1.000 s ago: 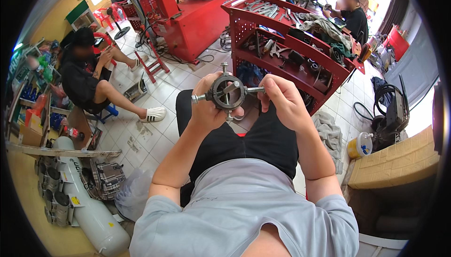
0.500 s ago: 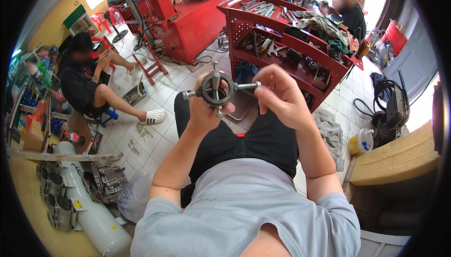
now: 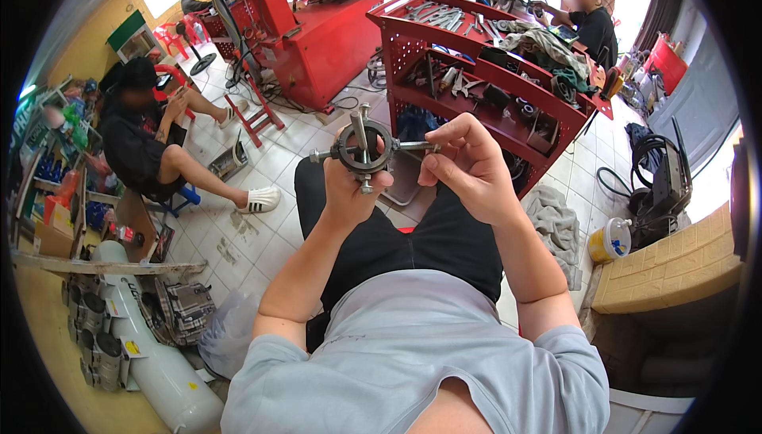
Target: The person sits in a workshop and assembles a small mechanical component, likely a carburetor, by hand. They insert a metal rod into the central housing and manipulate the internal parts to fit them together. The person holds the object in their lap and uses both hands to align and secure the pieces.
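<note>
I hold a dark metal ring (image 3: 363, 151) with several thin screws sticking out like spokes, raised in front of me above my lap. My left hand (image 3: 349, 192) grips the ring from below and behind. My right hand (image 3: 468, 166) pinches the tip of the screw that points to the right, thumb and fingers closed on it. I sit in black shorts and a grey shirt.
A red tool cart (image 3: 484, 61) loaded with wrenches and rags stands just ahead. A seated person in black (image 3: 151, 140) is at the left, another person (image 3: 591, 21) beyond the cart. A white tank (image 3: 159, 362) lies lower left, a bucket (image 3: 609, 240) and a brick ledge (image 3: 675, 267) at right.
The ring has turned in my hands and moved slightly left and down. My right fingers have shifted along the right-hand screw while the left hand kept its hold.
</note>
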The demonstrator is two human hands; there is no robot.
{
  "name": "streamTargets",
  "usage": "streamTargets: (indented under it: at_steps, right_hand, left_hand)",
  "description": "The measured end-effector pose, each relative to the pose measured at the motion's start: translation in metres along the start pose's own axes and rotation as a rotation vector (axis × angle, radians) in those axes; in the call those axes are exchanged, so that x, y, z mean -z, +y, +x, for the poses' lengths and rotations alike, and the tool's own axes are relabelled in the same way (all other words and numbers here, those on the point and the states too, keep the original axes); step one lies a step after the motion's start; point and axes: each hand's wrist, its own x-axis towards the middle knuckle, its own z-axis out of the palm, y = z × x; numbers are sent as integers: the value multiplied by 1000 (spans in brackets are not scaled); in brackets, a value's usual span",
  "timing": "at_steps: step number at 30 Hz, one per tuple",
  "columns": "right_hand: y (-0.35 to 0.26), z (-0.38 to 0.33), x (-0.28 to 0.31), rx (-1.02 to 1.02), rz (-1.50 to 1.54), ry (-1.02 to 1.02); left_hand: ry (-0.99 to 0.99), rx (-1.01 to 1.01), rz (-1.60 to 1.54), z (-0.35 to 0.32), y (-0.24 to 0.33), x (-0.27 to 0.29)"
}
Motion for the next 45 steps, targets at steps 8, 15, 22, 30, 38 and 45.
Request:
streamTargets:
  at_steps: [8, 15, 22, 30, 38, 45]
  right_hand:
    - [12, 2, -1, 133, -76, 50]
    - [13, 3, 0, 222, -149, 48]
    - [7, 3, -8, 201, -219, 154]
    - [-7, 3, 4, -69, -209, 58]
    - [8, 1, 3, 122, -42, 39]
    - [15, 1, 0, 228, -264, 164]
  left_hand:
    - [-17, 15, -65, -1, -2, -2]
    - [-6, 44, -73, -1, -3, -1]
    - [-12, 87, -181, -1, 3, -5]
    - [-30, 26, -47, -3, 0, -2]
    - [-10, 95, -170, -4, -2, -5]
    - [-13, 140, -181, -1, 3, -6]
